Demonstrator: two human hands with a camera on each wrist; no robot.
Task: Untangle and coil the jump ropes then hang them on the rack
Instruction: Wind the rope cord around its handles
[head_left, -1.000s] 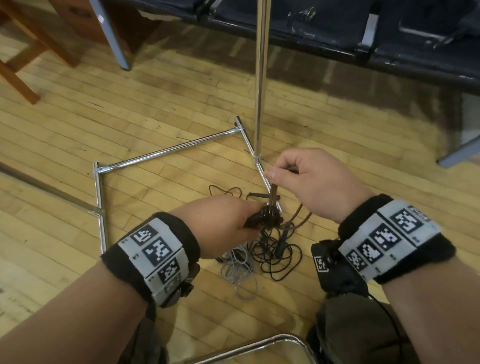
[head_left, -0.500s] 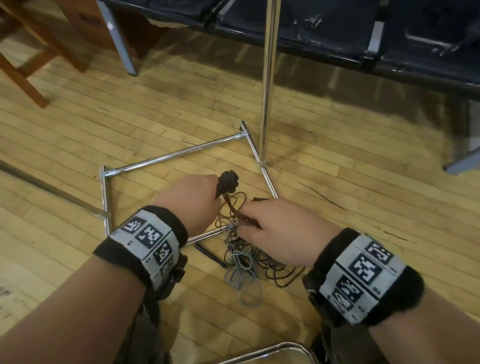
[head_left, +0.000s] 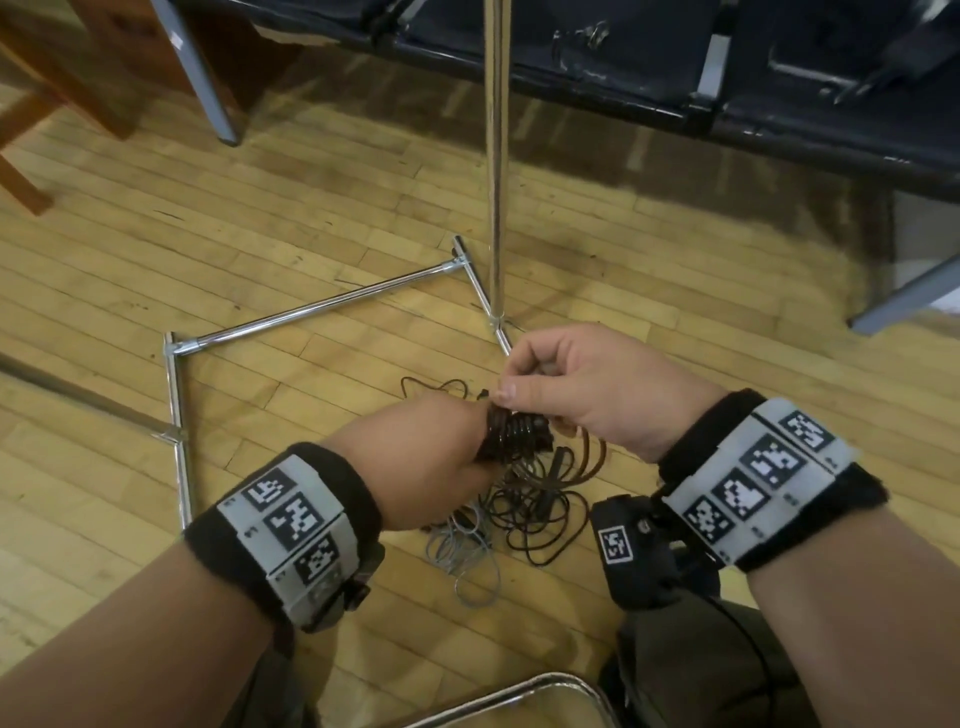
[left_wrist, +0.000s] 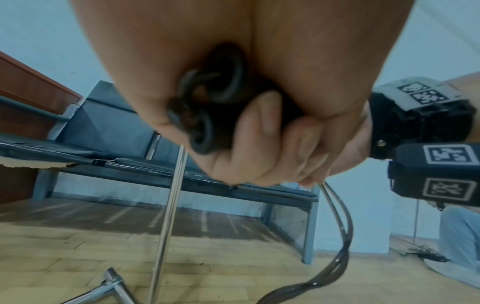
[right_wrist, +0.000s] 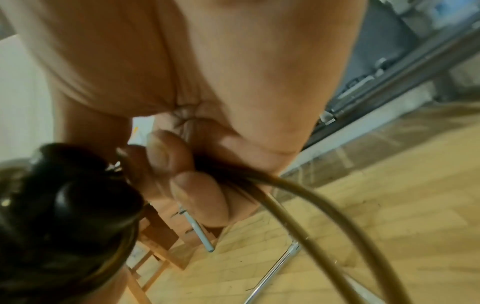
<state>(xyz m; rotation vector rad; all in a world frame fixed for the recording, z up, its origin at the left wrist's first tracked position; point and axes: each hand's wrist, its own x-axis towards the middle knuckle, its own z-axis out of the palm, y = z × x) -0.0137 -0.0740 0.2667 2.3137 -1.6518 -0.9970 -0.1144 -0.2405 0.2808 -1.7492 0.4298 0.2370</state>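
My left hand (head_left: 441, 457) grips a tight bundle of dark brown jump rope coils (head_left: 517, 431) around its handles; the same bundle (left_wrist: 207, 107) shows inside the fist in the left wrist view. My right hand (head_left: 571, 384) pinches the loose brown rope (right_wrist: 280, 189) beside the bundle, fingers curled round it, and a loop hangs down (head_left: 592, 462). Below lie a thin black rope tangle (head_left: 535, 514) and a grey rope tangle (head_left: 462, 551) on the wooden floor. The chrome rack pole (head_left: 496, 156) rises just beyond my hands.
The rack's chrome base bars (head_left: 311, 312) lie on the floor to the left and front. A dark bench (head_left: 675, 67) runs along the back, wooden furniture legs (head_left: 21, 171) stand at far left, and a chrome chair edge (head_left: 519, 691) is near my knees.
My right hand came up from the floor tangle, drawing brown rope to the bundle. The left hand has turned the bundle toward it and both hands sit higher.
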